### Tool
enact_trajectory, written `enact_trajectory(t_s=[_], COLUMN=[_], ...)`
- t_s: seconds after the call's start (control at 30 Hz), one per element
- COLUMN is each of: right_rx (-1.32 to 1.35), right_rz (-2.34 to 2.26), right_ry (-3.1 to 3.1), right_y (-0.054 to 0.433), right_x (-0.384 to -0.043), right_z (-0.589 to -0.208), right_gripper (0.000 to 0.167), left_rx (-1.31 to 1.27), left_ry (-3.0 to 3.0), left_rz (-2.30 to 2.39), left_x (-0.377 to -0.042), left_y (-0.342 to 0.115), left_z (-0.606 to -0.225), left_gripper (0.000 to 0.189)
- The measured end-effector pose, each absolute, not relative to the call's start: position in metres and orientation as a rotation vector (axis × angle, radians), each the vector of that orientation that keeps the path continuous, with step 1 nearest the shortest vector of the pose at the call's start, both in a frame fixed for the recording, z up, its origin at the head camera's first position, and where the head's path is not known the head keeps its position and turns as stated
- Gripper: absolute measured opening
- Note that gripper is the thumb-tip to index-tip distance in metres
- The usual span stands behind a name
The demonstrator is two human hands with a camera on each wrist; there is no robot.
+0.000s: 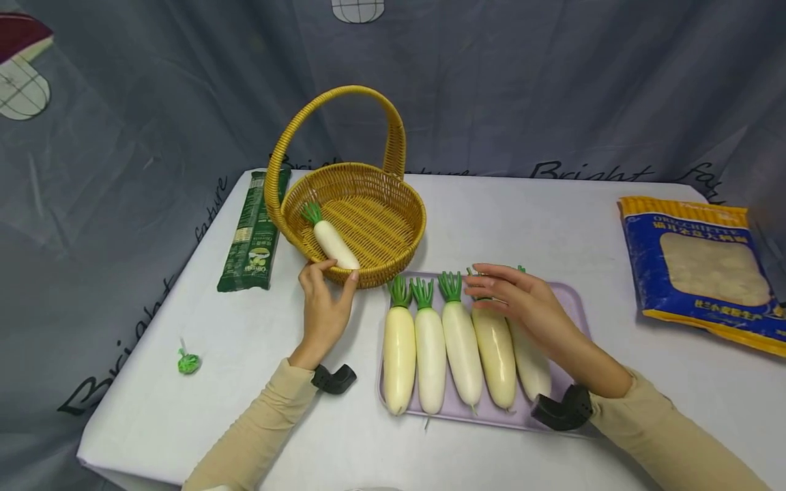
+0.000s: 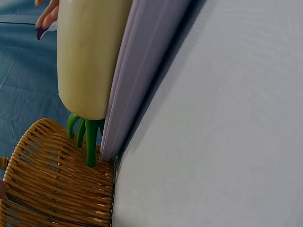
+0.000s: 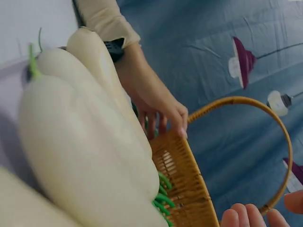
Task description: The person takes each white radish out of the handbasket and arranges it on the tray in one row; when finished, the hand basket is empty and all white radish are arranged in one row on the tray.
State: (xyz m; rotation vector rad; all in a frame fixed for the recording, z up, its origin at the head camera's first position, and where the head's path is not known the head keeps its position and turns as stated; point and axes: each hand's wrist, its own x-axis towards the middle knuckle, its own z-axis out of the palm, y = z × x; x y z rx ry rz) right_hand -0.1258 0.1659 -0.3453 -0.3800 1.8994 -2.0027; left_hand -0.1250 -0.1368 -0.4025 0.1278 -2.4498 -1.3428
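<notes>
My left hand (image 1: 324, 310) grips the near rim of a yellow wicker basket (image 1: 405, 249) with a tall hoop handle. Inside the basket, against its left side, lies one white radish (image 1: 334, 242) with green stems, its lower end close to my left fingertips. Several more white radishes (image 1: 462, 348) lie side by side on a light purple tray (image 1: 571, 300), stems toward the basket. Over the tray's right part hovers my right hand (image 1: 528, 300), fingers extended and holding nothing. It partly hides the two rightmost radishes. In the right wrist view, left fingers (image 3: 177, 120) touch the basket's rim.
A green packet (image 1: 248, 245) lies left of the basket. Toward the table's left edge sits a small green wrapped item (image 1: 187, 362). A blue and yellow pasta bag (image 1: 706, 266) rests at the right. Grey printed cloth (image 1: 522, 88) hangs behind the white table (image 1: 258, 354).
</notes>
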Motion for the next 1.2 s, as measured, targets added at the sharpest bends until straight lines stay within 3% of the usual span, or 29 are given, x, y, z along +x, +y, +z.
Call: enact_trajectory(t_s=[0.33,0.73,1.2], right_rx=[-0.498,-0.222,-0.185], right_rz=[-2.126,-2.213,-1.974], right_ry=[1.853,1.646,1.814], right_y=[0.095,0.036,-0.015], right_x=[-0.167,-0.219,-0.245], right_z=[-0.346,-0.341,-0.342], right_gripper=[0.044,0.041,0.046], left_rx=[0.126,0.137,0.149], left_ry=[-2.46,-2.459,-2.461], left_rz=[-1.34,-1.325,-1.307], left_x=[-0.125,-0.125,-0.125], left_y=[-0.138,-0.137,-0.137], left_z=[-0.401,-0.402,-0.403], left_gripper=[0.047,0.045,0.045])
